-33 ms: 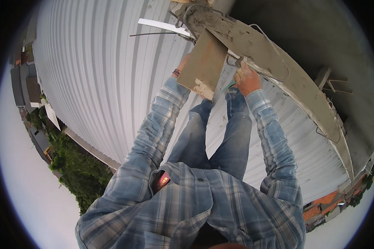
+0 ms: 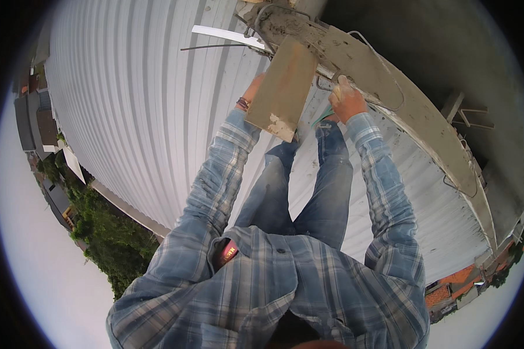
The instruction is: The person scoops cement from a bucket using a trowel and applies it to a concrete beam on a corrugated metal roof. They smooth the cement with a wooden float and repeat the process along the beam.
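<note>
My left hand (image 2: 254,88) is behind a flat rectangular mortar board (image 2: 282,87) and carries it tilted, its fingers mostly hidden. Grey-brown mortar smears the board, with a pale patch on its near end. The far end of the board is up against the curved concrete ledge (image 2: 413,99), which has wet-looking grey mortar along its top. My right hand (image 2: 349,102) is closed beside the ledge's near edge, next to a bent steel bar (image 2: 325,87). A small yellowish bit shows at its fingers; what they hold is too hidden to name.
Ribbed metal roofing (image 2: 128,104) spreads below my legs and to the left. Wire loops (image 2: 399,87) stick out of the ledge. A white strip (image 2: 227,36) and a thin rod (image 2: 215,46) project left at the far end. Wood pieces (image 2: 466,113) lie in the dark recess at right.
The board has shifted slightly left and turned a little more upright. My right hand has moved slightly away from me along the ledge's edge. The thin dark edge between board and ledge no longer shows.
</note>
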The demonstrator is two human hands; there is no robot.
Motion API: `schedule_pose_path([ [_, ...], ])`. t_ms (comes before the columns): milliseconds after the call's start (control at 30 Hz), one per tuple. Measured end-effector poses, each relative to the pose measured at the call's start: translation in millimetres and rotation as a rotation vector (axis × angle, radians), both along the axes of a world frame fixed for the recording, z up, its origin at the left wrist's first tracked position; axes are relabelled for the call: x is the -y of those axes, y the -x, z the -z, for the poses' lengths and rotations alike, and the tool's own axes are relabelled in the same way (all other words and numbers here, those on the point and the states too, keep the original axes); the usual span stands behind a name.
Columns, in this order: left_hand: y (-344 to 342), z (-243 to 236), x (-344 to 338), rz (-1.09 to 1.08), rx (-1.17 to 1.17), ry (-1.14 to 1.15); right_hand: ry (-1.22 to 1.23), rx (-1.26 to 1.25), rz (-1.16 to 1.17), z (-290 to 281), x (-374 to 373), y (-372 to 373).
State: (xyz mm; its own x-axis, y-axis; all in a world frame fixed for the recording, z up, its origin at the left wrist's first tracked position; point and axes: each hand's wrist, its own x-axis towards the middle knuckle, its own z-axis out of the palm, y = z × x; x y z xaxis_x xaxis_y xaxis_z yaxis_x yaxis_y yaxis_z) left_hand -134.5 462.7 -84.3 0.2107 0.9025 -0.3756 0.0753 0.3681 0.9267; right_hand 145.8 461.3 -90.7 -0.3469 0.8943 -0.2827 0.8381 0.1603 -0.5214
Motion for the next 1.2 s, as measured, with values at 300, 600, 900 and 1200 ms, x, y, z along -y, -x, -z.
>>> schedule_pose_path([
  [300,40,29,-10,-0.144,0.345,0.183,0.108,-0.43,0.072,-127,66,45],
  [600,-15,-76,-32,-0.29,0.02,0.352,0.126,-0.159,0.304,-31,-16,38],
  [900,-3,-88,-51,-0.385,-0.295,0.153,0.014,-0.17,-0.081,-145,69,-29],
  [1200,-3,-81,-41,-0.306,-0.509,0.032,0.014,0.013,0.114,-49,-14,-18],
])
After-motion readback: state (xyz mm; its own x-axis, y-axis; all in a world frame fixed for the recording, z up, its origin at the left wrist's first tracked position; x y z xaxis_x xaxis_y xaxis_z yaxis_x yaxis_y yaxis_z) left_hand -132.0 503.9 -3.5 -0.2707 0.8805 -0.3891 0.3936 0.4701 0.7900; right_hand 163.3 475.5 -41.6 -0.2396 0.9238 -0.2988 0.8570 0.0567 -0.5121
